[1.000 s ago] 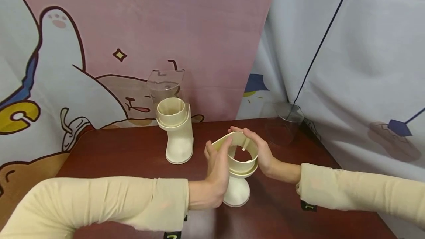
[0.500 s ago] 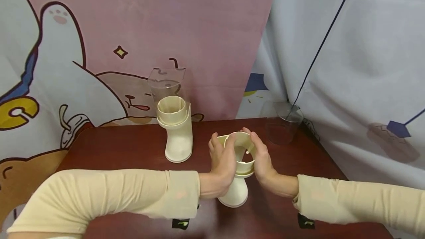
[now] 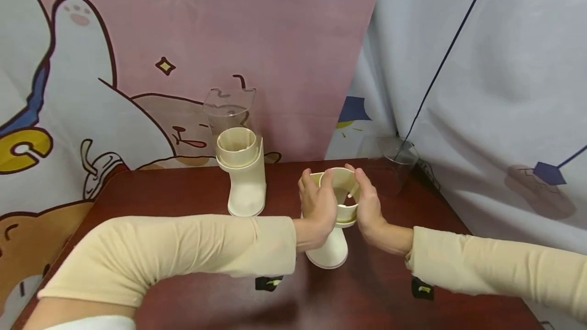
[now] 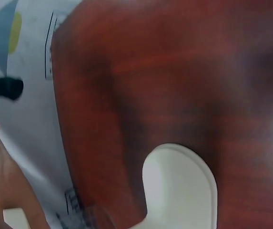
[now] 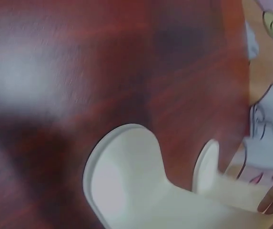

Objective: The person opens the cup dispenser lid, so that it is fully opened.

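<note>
A cream plastic stand [image 3: 329, 251] with a rounded foot and a round collar [image 3: 347, 213] at its top is upright on the table. My left hand [image 3: 318, 212] holds the collar from the left, thumb at the rim and fingers along the raised back panel. From the right, my right hand [image 3: 372, 212] cups the same collar, its thumb side near the rim. In the left wrist view, the stand's foot [image 4: 180, 188] lies at the bottom. The right wrist view shows the foot [image 5: 122, 179] and a second stand [image 5: 207, 169] beyond it.
A matching cream stand [image 3: 246, 195] is at the back left, with a clear plastic container [image 3: 229, 106] rising behind its collar. Another clear container [image 3: 400, 159] is at the back right, near a black cable [image 3: 451, 47]. Printed cloth [image 3: 293, 39] hangs behind the reddish-brown table [image 3: 192, 297].
My left hand and forearm have shifted right, the left hand coming closer to the right hand around the collar. The head view has tilted slightly down, and the second stand stays in place.
</note>
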